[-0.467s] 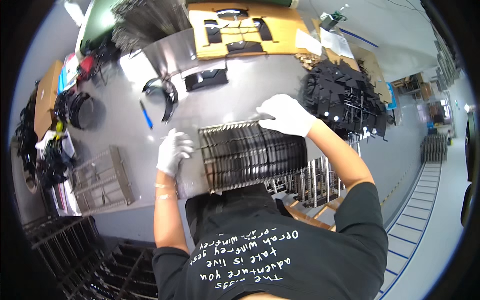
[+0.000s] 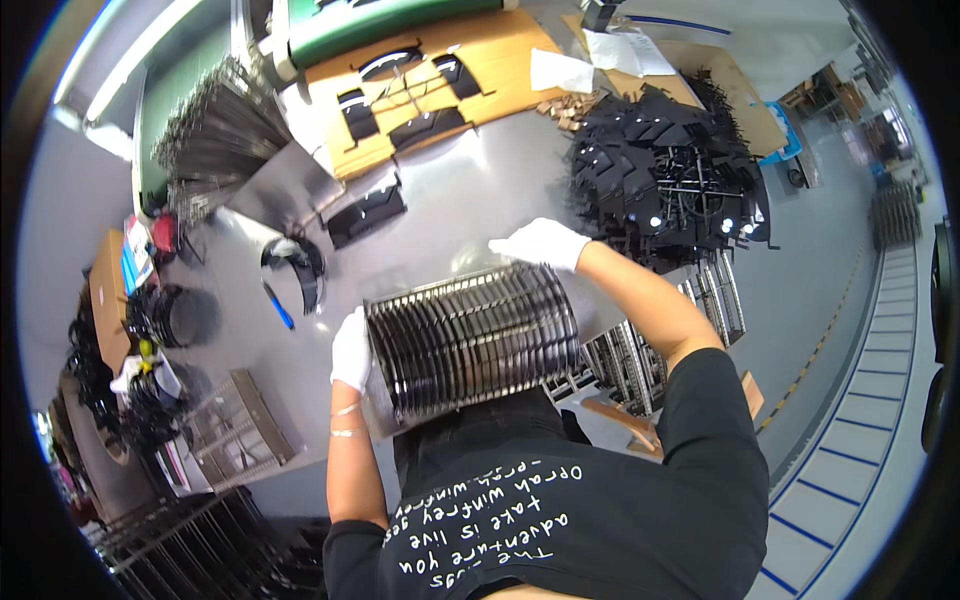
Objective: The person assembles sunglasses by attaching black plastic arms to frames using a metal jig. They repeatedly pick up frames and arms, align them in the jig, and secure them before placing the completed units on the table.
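1. Slotted rack of dark plates [image 2: 440,287] (landmark): on the metal table [image 2: 455,200], in front of the person's waist, slightly skewed.
2. Left hand [image 2: 350,350], white glove: upright against rack's left end; fingers partly hidden, can't tell if gripping.
3. Right hand [image 2: 543,245], white glove: palm down at rack's far right corner, fingers pointing left; can't tell if gripping or just resting.
4. Handling (judgement): frame looks stiff and, loaded, fairly heavy; plates smooth, likely slippery, may slide or scratch. Best hold: both end frames, off the plates.
5. Edges: rack's near rail is close to the waist; overhang past table edge unclear.
6. Room: bare tabletop beyond rack. Tighter beyond its right end: black parts heap [image 2: 640,160]. Blue pen [image 2: 279,307] and curved black piece [image 2: 312,285] beyond its left end.
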The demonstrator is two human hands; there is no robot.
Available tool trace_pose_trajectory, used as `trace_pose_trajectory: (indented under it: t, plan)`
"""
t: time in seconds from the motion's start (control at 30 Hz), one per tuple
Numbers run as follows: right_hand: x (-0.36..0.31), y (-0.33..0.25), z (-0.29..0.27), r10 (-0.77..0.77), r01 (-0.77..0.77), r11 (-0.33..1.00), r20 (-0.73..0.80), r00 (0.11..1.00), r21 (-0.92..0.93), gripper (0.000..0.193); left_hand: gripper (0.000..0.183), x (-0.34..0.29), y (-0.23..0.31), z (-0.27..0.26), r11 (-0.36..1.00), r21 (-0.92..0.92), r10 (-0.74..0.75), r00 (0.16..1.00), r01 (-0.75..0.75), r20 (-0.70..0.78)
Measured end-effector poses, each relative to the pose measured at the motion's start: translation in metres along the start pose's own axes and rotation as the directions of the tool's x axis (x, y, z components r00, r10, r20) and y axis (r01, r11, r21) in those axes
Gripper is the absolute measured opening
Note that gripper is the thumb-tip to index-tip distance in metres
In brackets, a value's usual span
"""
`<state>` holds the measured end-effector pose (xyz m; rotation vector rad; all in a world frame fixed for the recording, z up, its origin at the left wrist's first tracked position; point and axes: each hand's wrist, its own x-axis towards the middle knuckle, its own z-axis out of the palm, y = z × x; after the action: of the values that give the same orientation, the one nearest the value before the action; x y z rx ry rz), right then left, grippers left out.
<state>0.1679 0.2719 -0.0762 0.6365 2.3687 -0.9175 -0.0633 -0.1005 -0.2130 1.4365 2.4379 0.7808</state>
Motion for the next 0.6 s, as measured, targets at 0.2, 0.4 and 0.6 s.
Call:
trace_pose_trajectory:
  t: [0.2, 0.4, 0.6]
  plan:
    - [-0.007, 0.000, 0.000, -0.023, 0.026, 0.992, 0.029, 0.999, -0.122, 0.075, 0.030, 0.030, 0.028, -0.017, 1.000, 0.001, -0.005, 1.000, 0.005, -0.011]
    - [-0.021, -0.002, -0.012, -0.062, 0.064, 0.997, 0.039, 0.997, -0.043, 0.075, 0.025, 0.036, 0.032, -0.028, 0.988, -0.131, -0.069, 0.991, 0.084, 0.118]
    - [0.093, 0.098, -0.169, -0.243, -0.142, 0.890, -0.715, 0.656, -0.434, 0.036, 0.034, 0.029, 0.092, -0.023, 0.945, -0.217, -0.278, 0.951, 0.245, -0.138]
